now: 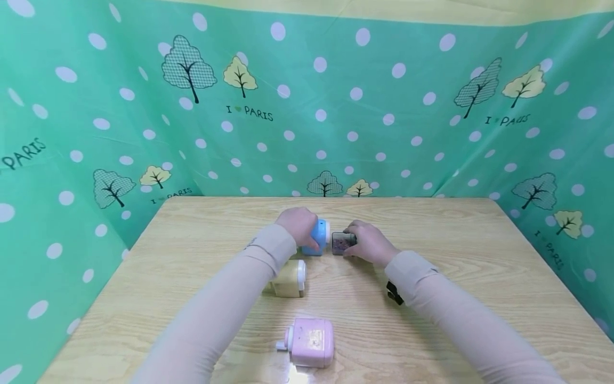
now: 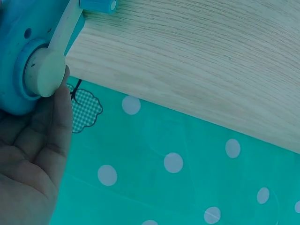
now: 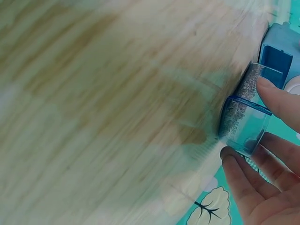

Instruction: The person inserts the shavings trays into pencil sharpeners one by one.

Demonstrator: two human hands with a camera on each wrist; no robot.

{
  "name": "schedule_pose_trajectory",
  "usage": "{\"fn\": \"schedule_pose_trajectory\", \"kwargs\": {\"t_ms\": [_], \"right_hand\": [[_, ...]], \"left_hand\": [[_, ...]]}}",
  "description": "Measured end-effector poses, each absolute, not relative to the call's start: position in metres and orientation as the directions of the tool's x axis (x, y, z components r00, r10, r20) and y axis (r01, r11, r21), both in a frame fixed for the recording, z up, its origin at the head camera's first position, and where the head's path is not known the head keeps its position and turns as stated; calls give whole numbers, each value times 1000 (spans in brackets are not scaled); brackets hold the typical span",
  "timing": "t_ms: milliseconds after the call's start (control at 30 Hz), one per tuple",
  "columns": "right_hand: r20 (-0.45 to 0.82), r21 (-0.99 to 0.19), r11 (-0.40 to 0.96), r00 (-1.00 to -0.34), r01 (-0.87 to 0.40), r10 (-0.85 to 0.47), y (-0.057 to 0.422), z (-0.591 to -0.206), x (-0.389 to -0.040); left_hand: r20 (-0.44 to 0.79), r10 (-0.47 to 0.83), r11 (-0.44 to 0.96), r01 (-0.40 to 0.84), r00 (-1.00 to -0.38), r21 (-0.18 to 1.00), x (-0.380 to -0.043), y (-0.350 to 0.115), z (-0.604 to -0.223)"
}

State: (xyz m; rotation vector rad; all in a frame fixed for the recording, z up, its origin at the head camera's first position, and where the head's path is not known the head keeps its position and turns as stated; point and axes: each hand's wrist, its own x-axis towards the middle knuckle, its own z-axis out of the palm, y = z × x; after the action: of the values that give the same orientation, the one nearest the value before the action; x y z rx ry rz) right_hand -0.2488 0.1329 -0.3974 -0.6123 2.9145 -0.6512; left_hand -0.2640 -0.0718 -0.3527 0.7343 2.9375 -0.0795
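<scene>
In the head view a blue crank pencil sharpener lies toward the back of the table, and my left hand grips it from the left. Its pale crank arm and blue knob show in the left wrist view, with fingers under the body. Just right of the sharpener, my right hand holds a clear shavings drawer between thumb and fingers. Grey pencil shavings fill part of it in the right wrist view. An open slot shows in the sharpener body beside the drawer.
A pale yellow sharpener stands near my left forearm. Closer to me is a pink sharpener with its crank pointing left. A small black object shows by my right cuff. Green dotted cloth surrounds the wooden table's back and sides.
</scene>
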Motion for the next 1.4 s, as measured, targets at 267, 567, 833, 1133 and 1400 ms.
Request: {"fn": "schedule_pose_trajectory", "kwargs": {"t_ms": [267,567,833,1133,1400], "right_hand": [[9,-451,814,-914,-366,-406,128,-398,-249],[20,-455,802,-905,-387,-425,125,-399,-249],[3,-466,801,-906,-376,-423,120,-398,-250],[7,-477,796,-907,-373,-421,117,-397,-249],[2,-499,794,-916,-348,-400,115,-399,-249]], "left_hand": [[-120,465,881,472,-877,-35,-265,-71,-354],[-113,469,878,476,-876,-48,-266,-71,-354],[-133,457,882,467,-879,-56,-268,-69,-354],[-147,451,884,464,-880,-65,-267,-68,-352],[-145,450,884,463,-881,-65,-265,-68,-351]]}}
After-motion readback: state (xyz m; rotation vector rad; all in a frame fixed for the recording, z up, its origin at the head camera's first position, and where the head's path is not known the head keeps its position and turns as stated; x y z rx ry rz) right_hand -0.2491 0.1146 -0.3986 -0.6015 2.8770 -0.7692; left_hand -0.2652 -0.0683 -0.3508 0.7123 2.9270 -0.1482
